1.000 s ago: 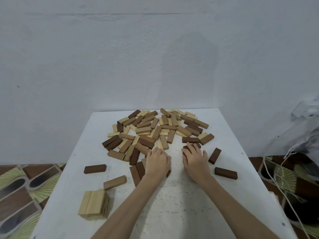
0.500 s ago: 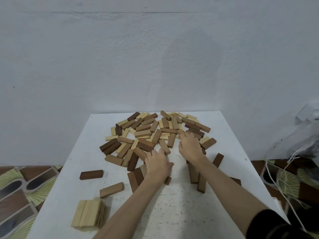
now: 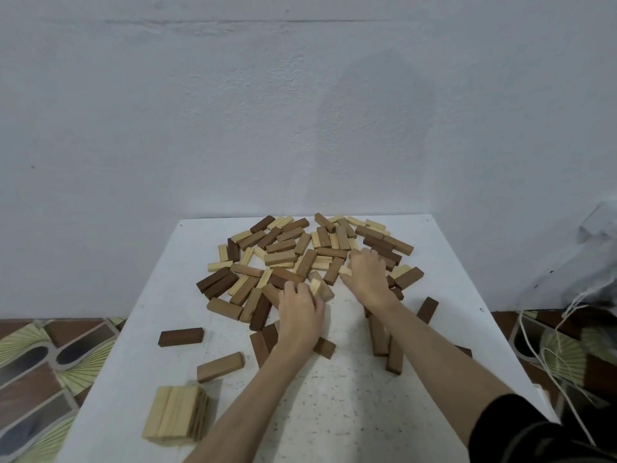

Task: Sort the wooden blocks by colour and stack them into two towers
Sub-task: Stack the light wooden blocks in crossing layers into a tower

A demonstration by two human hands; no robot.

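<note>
White, speckled table [image 3: 334, 406] fills my view, its far edge against a pale wall, and the near middle between my forearms is the widest bare patch. Toward the far edge lies the heap of blocks [image 3: 300, 255], plain rectangular wooden bars in pale, tan and dark brown, lying flat and criss-crossed. At the near left corner stands a short stack of pale blocks [image 3: 177, 416], grain lines showing on top. A tan block [image 3: 220, 362] lies just beyond it and a dark block [image 3: 181, 337] sits alone toward the left edge; other dark blocks lie near the right edge. My left hand [image 3: 300, 312] is at the heap's near rim, fingers curled around a pale block [image 3: 317, 285] lifted at its tips. My right hand [image 3: 365, 275] rests on the heap's right side, pinching a small pale block [image 3: 344, 270] between thumb and fingers. Patterned floor tiles [image 3: 40, 362] show past the left edge, cords [image 3: 534, 349] past the right.
</note>
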